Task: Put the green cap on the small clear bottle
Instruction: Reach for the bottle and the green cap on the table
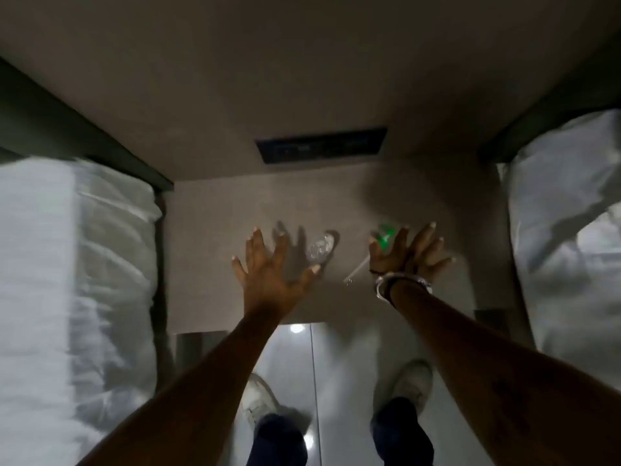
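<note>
— Hands first: where are they?
— Left hand spread open, empty, just left of the small clear bottle on the table. Right hand also open, the green cap just beyond its fingers.
— Nearer hand for each?
— Right for cap, left for bottle; the bottle's axis is too blurred to tell.
— Any writing?
— None readable.

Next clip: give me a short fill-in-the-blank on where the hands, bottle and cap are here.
1. The cap by the right hand is coloured ____.
2. The clear bottle lies nearer the ____ hand.
3. Both hands, including the left hand, have fingers spread and hold ____.
4. The bracelet is on the ____ wrist.

Missing words: green; left; nothing; right
</note>
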